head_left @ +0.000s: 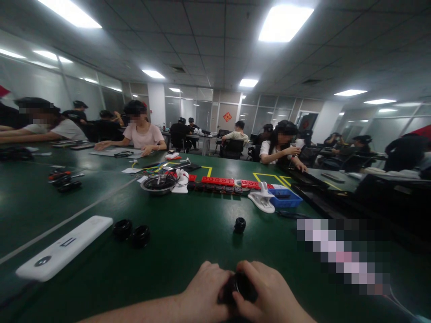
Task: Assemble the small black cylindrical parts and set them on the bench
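My left hand [205, 289] and my right hand [267, 294] meet at the near edge of the green table [188, 251]. Both are closed around one small black round part [239, 287], mostly hidden by the fingers. Another small black round part [239, 224] stands on the table just beyond my hands. Two black rings [132, 232] lie side by side to the left, next to a long white flat device [63, 253].
Farther back lie a row of red blocks [232, 181], a blue tray [284, 198], a white clip-like tool [261, 199] and a round dish with cables [159, 183]. Several people sit working around the far side and at other tables. Dark trays line the right edge [323, 197].
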{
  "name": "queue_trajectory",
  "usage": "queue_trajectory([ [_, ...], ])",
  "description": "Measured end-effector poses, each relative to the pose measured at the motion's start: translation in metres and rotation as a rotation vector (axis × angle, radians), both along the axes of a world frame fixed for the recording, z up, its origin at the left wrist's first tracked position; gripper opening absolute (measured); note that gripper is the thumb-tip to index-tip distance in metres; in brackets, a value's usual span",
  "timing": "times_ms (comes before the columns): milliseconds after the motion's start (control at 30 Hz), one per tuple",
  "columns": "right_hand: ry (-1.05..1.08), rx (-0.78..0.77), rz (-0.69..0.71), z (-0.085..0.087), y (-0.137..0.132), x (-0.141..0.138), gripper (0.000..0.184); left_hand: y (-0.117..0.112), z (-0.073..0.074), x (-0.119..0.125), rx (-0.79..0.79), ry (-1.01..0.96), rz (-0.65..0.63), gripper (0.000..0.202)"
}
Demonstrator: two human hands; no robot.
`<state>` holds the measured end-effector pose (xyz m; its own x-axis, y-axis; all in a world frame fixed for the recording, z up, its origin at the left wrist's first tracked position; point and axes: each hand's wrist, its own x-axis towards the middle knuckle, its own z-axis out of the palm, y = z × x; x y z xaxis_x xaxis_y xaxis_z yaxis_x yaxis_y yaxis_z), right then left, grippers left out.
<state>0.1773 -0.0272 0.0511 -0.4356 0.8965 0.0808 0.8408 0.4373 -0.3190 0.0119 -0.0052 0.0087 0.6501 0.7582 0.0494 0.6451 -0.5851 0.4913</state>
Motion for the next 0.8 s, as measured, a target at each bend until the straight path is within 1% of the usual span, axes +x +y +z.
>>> queue_trajectory([
  [100, -0.006, 0.008, 0.062, 0.0023, -0.0003, 0.0011, 0.025, -0.0002, -0.003, -0.0004, -0.004, 0.0, 0.014, 0.022],
  [200, 0.038, -0.022, 0.144, 0.0032, 0.0003, 0.0008, 0.027, 0.0003, -0.0059, -0.0003, 0.013, 0.001, 0.025, 0.021],
  [267, 0.082, -0.036, 0.168, 0.0035, 0.0004, 0.0, 0.031, 0.0005, -0.0058, 0.0001, 0.012, 0.006, 0.027, 0.022],
  [333, 0.119, -0.033, 0.135, 0.0043, 0.0002, -0.0006, 0.036, 0.0003, -0.004, 0.0003, 0.004, -0.003, 0.023, 0.023],
  [400, 0.142, -0.038, 0.057, 0.0052, 0.0002, -0.0007, 0.039, -0.0001, -0.0021, 0.0002, 0.009, -0.023, 0.011, 0.024],
  [467, 0.144, -0.067, -0.017, 0.0054, 0.0006, -0.0005, 0.043, -0.0004, -0.0017, 0.0001, 0.019, -0.037, 0.006, 0.025],
  [533, 0.142, -0.104, -0.042, 0.0047, 0.0011, -0.0004, 0.042, -0.0002, -0.0028, 0.0001, 0.019, -0.03, 0.014, 0.025],
  [600, 0.153, -0.131, -0.017, 0.004, 0.0013, -0.0004, 0.039, 0.0003, -0.0042, 0.0002, 0.013, -0.015, 0.023, 0.024],
  [700, 0.166, -0.141, 0.07, 0.0045, 0.0007, -0.0005, 0.038, 0.0013, -0.0046, 0.0004, 0.001, 0.009, 0.014, 0.021],
  [800, 0.135, -0.137, 0.144, 0.0065, 0.0003, -0.0004, 0.037, 0.0015, -0.0032, 0.0004, -0.017, 0.033, 0.005, 0.021],
])
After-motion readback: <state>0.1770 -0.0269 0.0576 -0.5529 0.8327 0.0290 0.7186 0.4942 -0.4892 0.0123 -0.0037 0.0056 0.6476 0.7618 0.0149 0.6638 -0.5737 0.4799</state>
